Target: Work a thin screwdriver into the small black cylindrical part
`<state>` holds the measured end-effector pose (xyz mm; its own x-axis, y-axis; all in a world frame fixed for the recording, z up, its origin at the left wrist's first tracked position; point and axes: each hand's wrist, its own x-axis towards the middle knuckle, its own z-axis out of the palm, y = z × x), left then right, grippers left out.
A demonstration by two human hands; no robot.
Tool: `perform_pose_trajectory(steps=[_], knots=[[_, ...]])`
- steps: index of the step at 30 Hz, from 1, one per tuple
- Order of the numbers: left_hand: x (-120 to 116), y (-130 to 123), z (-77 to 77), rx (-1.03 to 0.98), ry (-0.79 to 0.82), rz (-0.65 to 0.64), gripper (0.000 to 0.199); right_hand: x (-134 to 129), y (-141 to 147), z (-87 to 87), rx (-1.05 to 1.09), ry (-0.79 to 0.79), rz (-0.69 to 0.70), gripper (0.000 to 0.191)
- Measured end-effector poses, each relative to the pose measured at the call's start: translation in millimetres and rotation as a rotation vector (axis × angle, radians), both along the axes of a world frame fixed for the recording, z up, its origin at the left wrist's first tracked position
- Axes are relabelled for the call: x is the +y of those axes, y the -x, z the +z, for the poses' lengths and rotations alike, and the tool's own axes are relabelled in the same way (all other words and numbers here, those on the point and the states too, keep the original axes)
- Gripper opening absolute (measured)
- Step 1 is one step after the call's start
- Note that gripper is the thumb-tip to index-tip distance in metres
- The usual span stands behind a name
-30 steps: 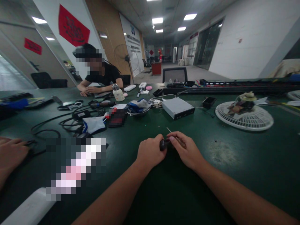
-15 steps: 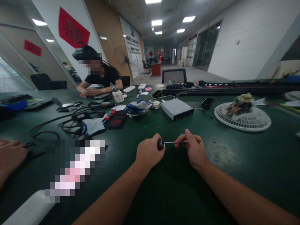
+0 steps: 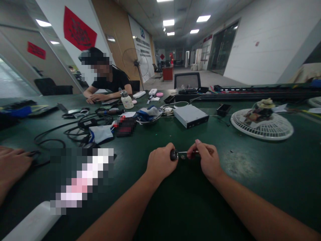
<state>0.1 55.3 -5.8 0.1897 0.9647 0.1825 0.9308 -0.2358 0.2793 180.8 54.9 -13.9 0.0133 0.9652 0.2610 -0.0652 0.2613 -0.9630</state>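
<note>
My left hand (image 3: 162, 162) is closed around the black handle of a small screwdriver (image 3: 173, 154). Its thin metal shaft (image 3: 185, 154) runs level to the right, towards my right hand (image 3: 207, 159). Thumb and fingers of that hand pinch the far end of the shaft, so the tip is hidden. A small reddish part shows at the pinch, too small to name. Both hands are above the green workbench (image 3: 250, 187), and a bare stretch of it lies beneath them.
A grey metal drive enclosure (image 3: 191, 115), a white fan grille (image 3: 262, 125) and tangled black cables (image 3: 85, 129) lie ahead. A pixelated object (image 3: 81, 177) and another person's hand (image 3: 12, 164) are at left. A seated co-worker (image 3: 110, 82) is across the bench.
The screwdriver has swung from tilted, tip pointing up and away, to level between my hands. My right hand has moved rightward along the shaft, away from the handle, and now pinches its far end.
</note>
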Motion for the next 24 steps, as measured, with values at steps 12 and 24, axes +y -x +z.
perform_pose_trajectory(steps=[12, 24], knots=[[1.2, -0.4, -2.3, -0.001, -0.031, 0.029, 0.010, -1.6, -2.1, -0.6, -0.063, -0.030, 0.016, 0.049], [2.3, -1.7, -8.5, -0.083, -0.140, 0.018, 0.028, 4.1, 2.4, -9.9, -0.621, -0.114, -0.179, 0.006]])
